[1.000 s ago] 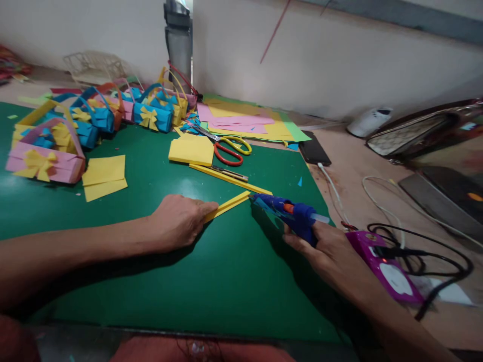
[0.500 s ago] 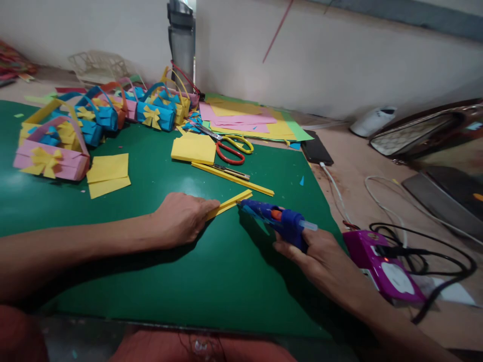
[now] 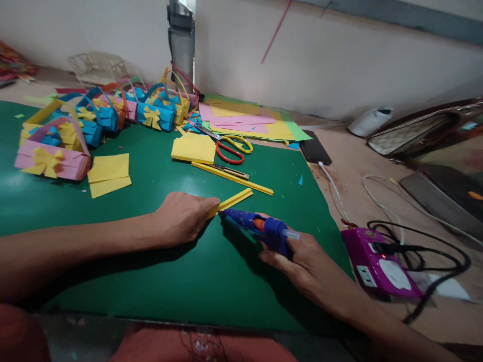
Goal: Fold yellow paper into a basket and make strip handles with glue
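Note:
My left hand is closed on one end of a folded yellow paper strip, whose free end points right and away from me. In my right hand is a blue glue gun with a clear glue stick out of its back. The gun's nozzle is at the strip's near edge, close to my left fingertips; whether it touches cannot be made out. Another folded yellow strip lies beyond, beside a craft knife, a yellow paper stack and scissors.
Several small paper baskets stand at the left, near yellow paper squares. Coloured sheets lie at the back, below a bottle. On the right are a phone, a purple power strip and loose cables.
My right hand has moved left with the glue gun, so its nozzle has slid along the strip toward my left fingers. My left hand has stayed in place.

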The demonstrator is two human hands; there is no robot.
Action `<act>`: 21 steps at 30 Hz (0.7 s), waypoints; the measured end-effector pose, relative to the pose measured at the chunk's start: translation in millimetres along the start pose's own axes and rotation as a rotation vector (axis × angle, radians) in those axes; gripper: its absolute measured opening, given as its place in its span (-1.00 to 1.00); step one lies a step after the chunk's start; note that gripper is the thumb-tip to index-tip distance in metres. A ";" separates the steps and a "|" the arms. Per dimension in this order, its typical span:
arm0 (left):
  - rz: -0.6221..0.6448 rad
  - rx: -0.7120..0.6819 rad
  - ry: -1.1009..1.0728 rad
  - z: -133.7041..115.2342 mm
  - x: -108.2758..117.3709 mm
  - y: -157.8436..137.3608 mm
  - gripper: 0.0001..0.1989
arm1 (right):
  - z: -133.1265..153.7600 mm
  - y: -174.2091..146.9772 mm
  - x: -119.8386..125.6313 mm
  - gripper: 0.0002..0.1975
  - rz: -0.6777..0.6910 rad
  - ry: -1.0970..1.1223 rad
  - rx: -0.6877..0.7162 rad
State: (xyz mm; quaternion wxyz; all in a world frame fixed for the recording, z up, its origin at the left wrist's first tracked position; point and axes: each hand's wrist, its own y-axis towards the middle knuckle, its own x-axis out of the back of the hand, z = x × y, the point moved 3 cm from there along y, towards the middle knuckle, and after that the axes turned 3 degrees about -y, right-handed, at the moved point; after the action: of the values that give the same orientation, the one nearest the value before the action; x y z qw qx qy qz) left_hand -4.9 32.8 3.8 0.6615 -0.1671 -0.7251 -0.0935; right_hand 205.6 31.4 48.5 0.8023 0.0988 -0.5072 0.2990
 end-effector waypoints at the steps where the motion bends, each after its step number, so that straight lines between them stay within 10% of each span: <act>1: 0.001 0.000 0.002 -0.2 0.1 0.1 -0.64 | 0.3 0.3 -0.5 -0.60 -0.005 0.006 0.003; 21: -0.018 -0.039 -0.043 0.1 0.3 -1.2 -0.65 | -24.9 5.5 13.1 -0.75 -0.127 -0.007 -0.152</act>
State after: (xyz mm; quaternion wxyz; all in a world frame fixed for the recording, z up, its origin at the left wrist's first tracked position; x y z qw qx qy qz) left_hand -5.5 31.7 4.2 0.6415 -0.1753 -0.7387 -0.1100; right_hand 225.2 52.3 47.5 0.8230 0.0704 -0.5238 0.2080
